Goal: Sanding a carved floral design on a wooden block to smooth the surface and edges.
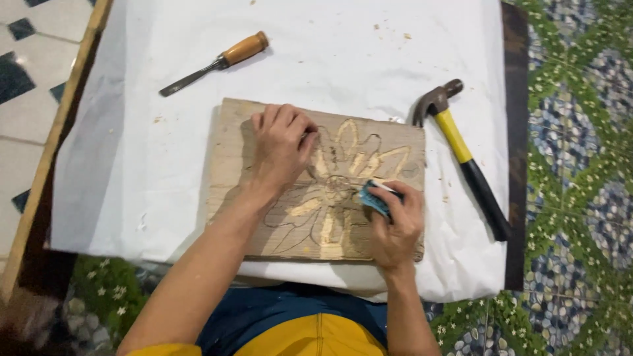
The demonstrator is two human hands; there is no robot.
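My left hand [282, 146] presses curled on the wooden board [231, 158] with its carved flower [333, 191] lying near me on the white cloth [132, 145], while my right hand [395, 224] grips a blue-handled tool [374, 198] against the carving, 1 chisel [214, 64] far left and 1 hammer [461, 155] right.

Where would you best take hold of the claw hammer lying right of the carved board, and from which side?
Probably by the black grip at the lower end of the hammer, coming from above and from the person's right. It lies flat on the white cloth, head pointing up and away near the wooden board; the handle end is clear, nearest the right hand.
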